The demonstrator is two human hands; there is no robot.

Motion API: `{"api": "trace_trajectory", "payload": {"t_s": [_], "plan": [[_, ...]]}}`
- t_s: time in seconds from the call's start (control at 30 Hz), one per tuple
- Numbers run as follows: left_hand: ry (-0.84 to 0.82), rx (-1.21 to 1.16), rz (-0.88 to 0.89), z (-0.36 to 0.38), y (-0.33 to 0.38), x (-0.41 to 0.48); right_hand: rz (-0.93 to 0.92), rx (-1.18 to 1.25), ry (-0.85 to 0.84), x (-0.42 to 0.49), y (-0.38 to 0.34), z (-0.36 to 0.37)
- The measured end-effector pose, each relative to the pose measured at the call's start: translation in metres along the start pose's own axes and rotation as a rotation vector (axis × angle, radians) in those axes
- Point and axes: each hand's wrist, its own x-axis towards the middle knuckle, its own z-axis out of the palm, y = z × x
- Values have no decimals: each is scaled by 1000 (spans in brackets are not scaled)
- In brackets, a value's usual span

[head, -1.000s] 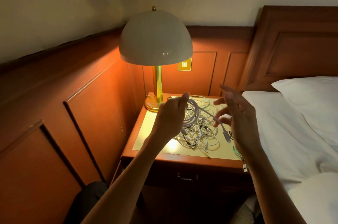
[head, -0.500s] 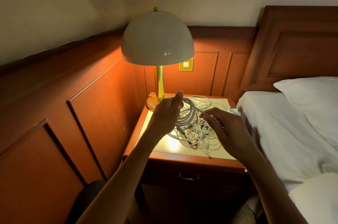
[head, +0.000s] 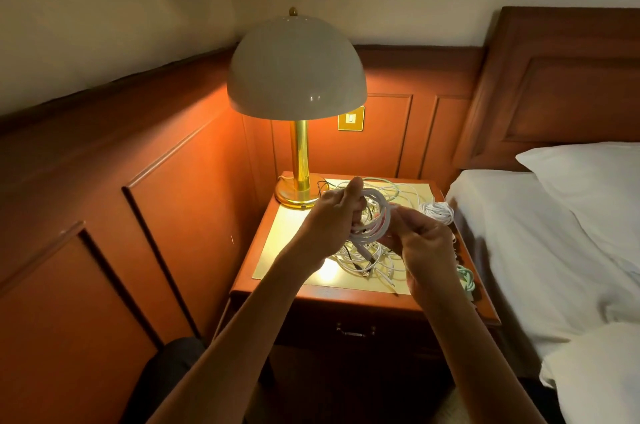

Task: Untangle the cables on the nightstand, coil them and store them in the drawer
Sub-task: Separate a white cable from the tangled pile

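hands: left hand [head: 334,215] grips the coil [head: 375,221], right hand [head: 422,247] pinches its 3 o'clock side.
coil: above the tangle [head: 367,262] on the surface [head: 289,227].
risk: i fear a slack pinch lets loops spring open.

the left forearm [head: 249,319] rises bare from the lower left, the right forearm [head: 491,354] from the lower right, and they converge toward the middle. the left hand [head: 330,215] is raised with its back to the camera, fingers curled round a coil [head: 379,215], thumb pointing up. the right hand [head: 427,247] sits just beside it and a little lower, back to the camera, fingers bent inward and pinching the coil's right side. the hands nearly touch.
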Motion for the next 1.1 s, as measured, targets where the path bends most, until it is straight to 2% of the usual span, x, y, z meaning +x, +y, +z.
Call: {"api": "trace_trajectory", "payload": {"t_s": [0.13, 0.23, 0.3, 0.43, 0.57, 0.7, 0.77, 0.87, 1.0, 1.1], "plan": [[48, 173, 48, 5, -1, 0, 187, 199, -39, 0, 2, 0], [98, 212, 73, 6, -8, 4, 270, 296, -81, 1, 3, 0], [163, 232, 114, 5, -12, 8, 344, 299, -150, 0, 1, 3], [349, 441, 214, 6, -16, 10, 473, 325, -271, 1, 4, 1], [440, 553, 341, 10, -15, 7, 527, 473, -291, 0, -1, 3], [447, 614, 505, 13, -14, 7, 496, 243, -223, 2, -6, 11], [409, 580, 515, 13, -15, 9, 475, 195, -189, 4, -10, 13], [419, 522, 459, 6, -15, 17, 435, 165, -238, 5, -18, 8], [448, 522, 384, 5, -22, 22, 260, -154, -233, 8, -22, 5], [497, 483, 234, 11, -25, 29, 184, -237, -247, 12, -20, 3]]}}
